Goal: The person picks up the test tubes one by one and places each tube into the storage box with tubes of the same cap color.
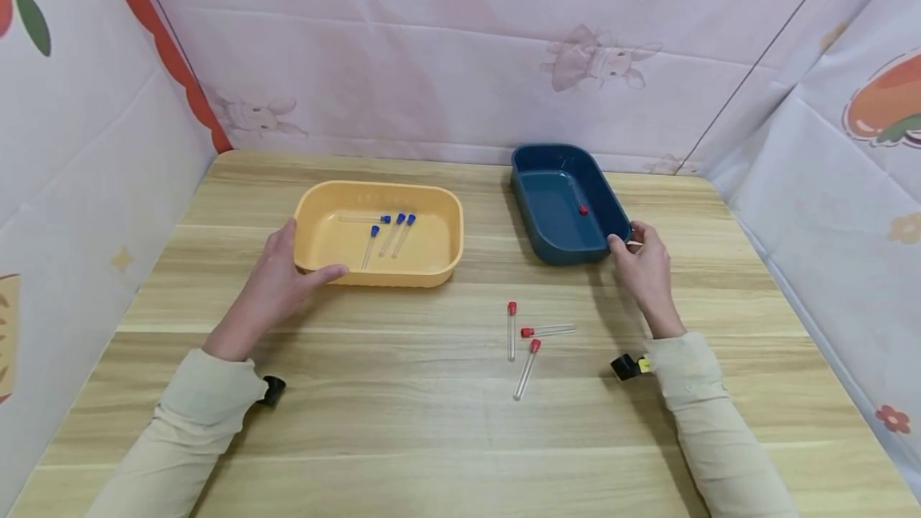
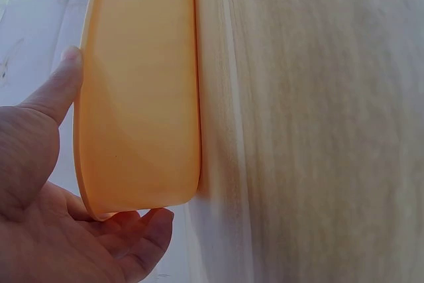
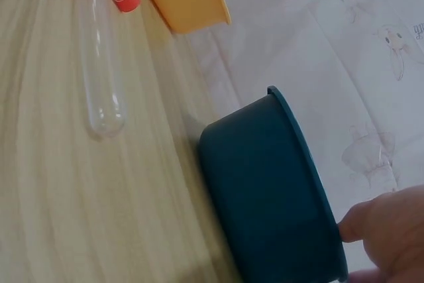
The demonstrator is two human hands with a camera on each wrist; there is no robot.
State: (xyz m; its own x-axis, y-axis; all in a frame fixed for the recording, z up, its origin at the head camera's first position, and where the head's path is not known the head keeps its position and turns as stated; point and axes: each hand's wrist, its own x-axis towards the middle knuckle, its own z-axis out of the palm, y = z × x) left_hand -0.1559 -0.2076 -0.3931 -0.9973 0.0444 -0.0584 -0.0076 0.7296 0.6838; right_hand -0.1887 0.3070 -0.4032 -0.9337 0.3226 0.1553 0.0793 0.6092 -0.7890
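The left hand (image 1: pixel 284 270) holds the front left corner of a yellow plastic tub (image 1: pixel 381 280), its thumb along the front rim and its fingers around the left end. Several blue-capped test tubes (image 1: pixel 403 237) lie inside that tub. At the back right, the right hand (image 1: pixel 643 266) grips the near right corner of a dark blue tub (image 1: pixel 568 253) by the rim. One tube with a red cap (image 1: pixel 584 210) lies in the blue tub. Three red-capped test tubes lie on the table between the hands: one upright in view (image 1: pixel 512 332), one sideways (image 1: pixel 549 330), one slanted (image 1: pixel 527 371).
A wooden table (image 1: pixel 403 438) bears everything. Printed cloth walls (image 1: pixel 446 94) stand close behind the tubs and along both sides. Black wrist-worn pieces (image 1: pixel 630 367) stick out by the sleeves.
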